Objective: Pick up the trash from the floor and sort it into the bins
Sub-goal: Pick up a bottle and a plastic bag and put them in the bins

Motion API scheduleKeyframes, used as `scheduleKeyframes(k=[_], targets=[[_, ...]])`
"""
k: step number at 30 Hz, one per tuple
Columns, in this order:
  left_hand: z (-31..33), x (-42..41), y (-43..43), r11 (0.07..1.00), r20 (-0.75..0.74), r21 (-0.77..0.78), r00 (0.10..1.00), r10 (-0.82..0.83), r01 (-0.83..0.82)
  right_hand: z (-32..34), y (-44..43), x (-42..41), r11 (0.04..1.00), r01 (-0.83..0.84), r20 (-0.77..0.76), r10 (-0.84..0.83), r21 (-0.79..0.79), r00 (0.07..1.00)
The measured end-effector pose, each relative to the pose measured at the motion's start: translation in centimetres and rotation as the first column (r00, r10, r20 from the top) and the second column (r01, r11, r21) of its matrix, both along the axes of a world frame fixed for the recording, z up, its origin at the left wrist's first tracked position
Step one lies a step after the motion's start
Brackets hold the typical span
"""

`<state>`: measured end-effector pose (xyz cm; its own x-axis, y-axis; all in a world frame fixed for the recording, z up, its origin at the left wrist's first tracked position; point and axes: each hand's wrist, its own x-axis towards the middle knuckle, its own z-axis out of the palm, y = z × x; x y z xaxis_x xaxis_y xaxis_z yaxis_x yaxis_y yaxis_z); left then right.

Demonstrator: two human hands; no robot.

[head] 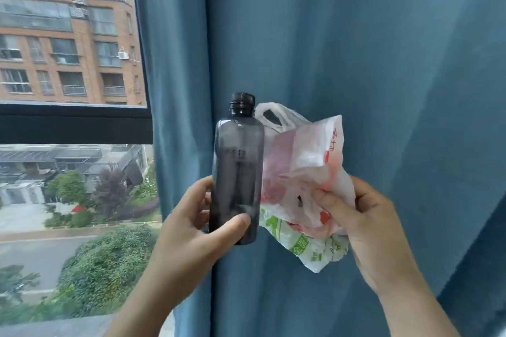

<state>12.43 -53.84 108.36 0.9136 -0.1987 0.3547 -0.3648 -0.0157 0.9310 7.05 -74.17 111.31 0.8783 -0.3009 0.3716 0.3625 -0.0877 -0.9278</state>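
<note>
The left hand (191, 224) gripped a dark, smoky-grey plastic bottle (236, 167) low on its body, the thumb curled across the front near the base and the fingers wrapped round the far side. The bottle stood nearly upright in the air, its long axis running top to bottom with a slight lean to the right, so that the black screw cap (242, 102) pointed up and the base sat just below the thumb. Faint print crossed the middle of the body, too blurred to read. Just beside it on the right, the right hand (364, 221) clutched a crumpled bundle of thin plastic bags (301, 172), with the fingers curled and the thumb pinching the film against them. The bundle was white with red print on its upper part and green print on the lower part that hung below the hand; one handle loop (271, 115) stuck up behind the bottle's shoulder. The bags' left edge ran behind the bottle; whether the two touched could not be told. Both things were held up in front of a blue curtain (356, 49) that hung in long vertical folds and filled the middle and right of the view. To the left was a window (54, 186) with a dark horizontal frame bar (74, 123) across it. Through the glass showed a brick apartment building (68, 35) above, and lower down, green shrubs (109, 254) beside a grey road (32, 252).
</note>
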Motion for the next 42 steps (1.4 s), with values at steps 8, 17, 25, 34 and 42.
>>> scheduleKeyframes(k=[8,17,25,34,42], targets=[[0.0,-1.8,-13.7,0.962,-0.028,0.087,0.966,-0.256,0.258,-0.3,-11.5,-7.3,0.918,0.394,-0.006,-0.395,-0.049,0.919],[-1.5,-7.3,-29.1,0.846,-0.063,0.067,0.849,-0.525,0.529,-1.9,-22.4,-17.7,0.731,0.679,-0.03,-0.682,-0.067,0.731],[-3.8,-10.3,-39.6,0.666,-0.121,0.09,0.672,-0.731,0.741,-4.3,-28.1,-24.4,0.536,0.844,-0.065,-0.844,-0.035,0.533],[-6.6,-9.8,-50.1,0.408,-0.198,0.108,0.422,-0.885,0.906,-7.0,-32.5,-25.9,0.277,0.957,-0.104,-0.958,-0.085,0.268],[-11.7,-7.4,-56.4,0.286,-0.292,0.167,0.324,-0.9,0.944,-12.0,-35.0,-24.5,0.126,0.982,-0.213,-0.972,-0.14,0.095]])
